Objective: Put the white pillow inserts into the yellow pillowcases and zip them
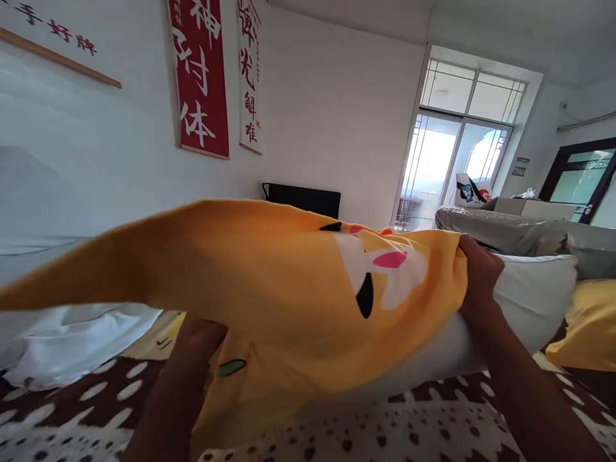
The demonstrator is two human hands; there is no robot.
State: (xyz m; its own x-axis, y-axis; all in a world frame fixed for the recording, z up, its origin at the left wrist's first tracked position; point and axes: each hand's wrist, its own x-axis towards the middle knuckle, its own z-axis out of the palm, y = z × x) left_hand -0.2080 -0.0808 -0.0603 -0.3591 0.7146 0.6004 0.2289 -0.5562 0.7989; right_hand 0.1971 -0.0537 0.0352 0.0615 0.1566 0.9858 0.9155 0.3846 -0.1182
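A yellow pillowcase [269,276] with a white, pink and black cartoon print stretches across the middle of the view. A white pillow [529,301] sticks out of its right end. My right hand [476,276] grips the pillowcase's open edge where it meets the pillow. My left forearm [178,391] goes up under the yellow cloth, and that hand is hidden inside or beneath it. Both are held above a bed with a brown and white spotted sheet [394,430].
White bedding [72,340] lies bunched at the left. Another yellow cloth [591,327] lies at the right edge. Red and white scrolls [199,77] hang on the wall. A grey covered sofa [510,231] and glass balcony doors [447,167] are at the back right.
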